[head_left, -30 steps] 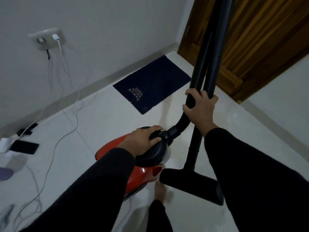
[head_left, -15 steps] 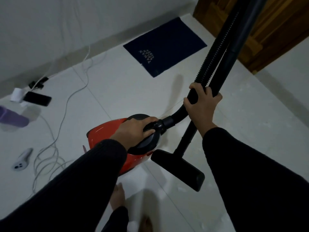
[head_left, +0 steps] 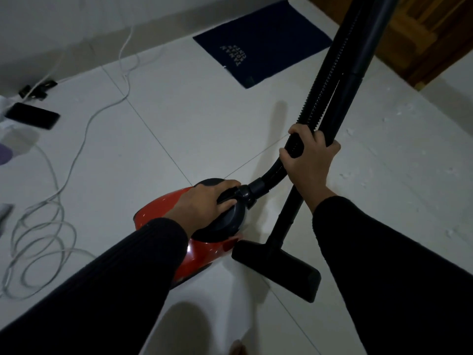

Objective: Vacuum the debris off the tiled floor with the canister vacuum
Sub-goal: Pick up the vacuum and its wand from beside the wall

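Note:
A red canister vacuum (head_left: 158,208) with a dark top handle sits low in the middle of the pale tiled floor (head_left: 179,119). My left hand (head_left: 207,202) is closed over that handle. My right hand (head_left: 311,156) grips the black wand (head_left: 350,80) and the ribbed hose (head_left: 325,80) together, both running up to the top right. The black floor nozzle (head_left: 279,269) rests beside the canister, under my right forearm. Small white debris specks (head_left: 384,119) are scattered on the tiles to the right.
A dark blue mat (head_left: 263,42) lies ahead by a wooden door (head_left: 422,26). A white cable (head_left: 43,242) loops in coils on the left floor. A black phone (head_left: 32,115) and small items lie by the left wall.
The view has tilted down and the canister, held by my left hand, has shifted along the floor. The wall socket has left the frame. Both grips are unchanged.

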Tool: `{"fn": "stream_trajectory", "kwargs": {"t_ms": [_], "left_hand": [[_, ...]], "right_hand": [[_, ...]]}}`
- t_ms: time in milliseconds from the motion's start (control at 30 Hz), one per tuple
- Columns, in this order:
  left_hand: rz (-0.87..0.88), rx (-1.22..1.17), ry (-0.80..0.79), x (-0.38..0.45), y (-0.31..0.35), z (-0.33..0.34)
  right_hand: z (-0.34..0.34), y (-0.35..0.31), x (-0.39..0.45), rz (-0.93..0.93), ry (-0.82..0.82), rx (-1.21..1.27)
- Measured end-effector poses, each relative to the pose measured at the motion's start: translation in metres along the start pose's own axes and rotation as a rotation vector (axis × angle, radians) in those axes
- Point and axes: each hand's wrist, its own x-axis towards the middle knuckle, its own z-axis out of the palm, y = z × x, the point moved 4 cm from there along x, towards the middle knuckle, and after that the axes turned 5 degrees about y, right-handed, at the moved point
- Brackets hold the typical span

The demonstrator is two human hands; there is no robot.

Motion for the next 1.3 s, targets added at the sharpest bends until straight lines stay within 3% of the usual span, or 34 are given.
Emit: {"fn": "stream_trajectory", "kwargs": {"t_ms": [133,300,433,600,800,900,1033,1100,1167,1300], "left_hand": [[0.050,-0.008,0.064,0.005,-0.037,0.040],[0.097,-0.016,0.146,0.010,-0.073,0.079],[0.127,-0.007,0.229,0.015,-0.085,0.083],[0.068,0.026,0.226,0.010,-0.094,0.077],[-0.087,-0.044,0.082,0.009,-0.109,0.079],[0.001,-0.109,-0.063,-0.006,-0.122,0.062],[0.090,0.015,-0.330,-0.035,-0.166,0.037],[0.091,0.245,-0.393,-0.041,-0.190,0.038],[0.138,0.404,-0.359,-0.041,-0.203,0.046],[0.230,0.422,-0.168,-0.039,-0.210,0.055]], "right_hand": [[0.039,0.005,-0.030,-0.010,0.102,0.060],[0.076,0.007,-0.056,-0.018,0.114,0.094],[0.087,-0.001,-0.058,-0.026,0.176,0.158],[0.087,-0.018,-0.063,-0.056,0.195,0.160],[0.084,-0.029,-0.070,-0.087,0.171,0.108],[0.085,-0.032,-0.074,-0.098,0.168,0.092],[0.086,-0.036,-0.075,-0.112,0.136,0.060],[0.088,-0.040,-0.075,-0.130,0.132,0.051],[0.090,-0.044,-0.075,-0.157,0.128,0.039],[0.092,-0.050,-0.075,-0.171,0.120,0.014]]}}
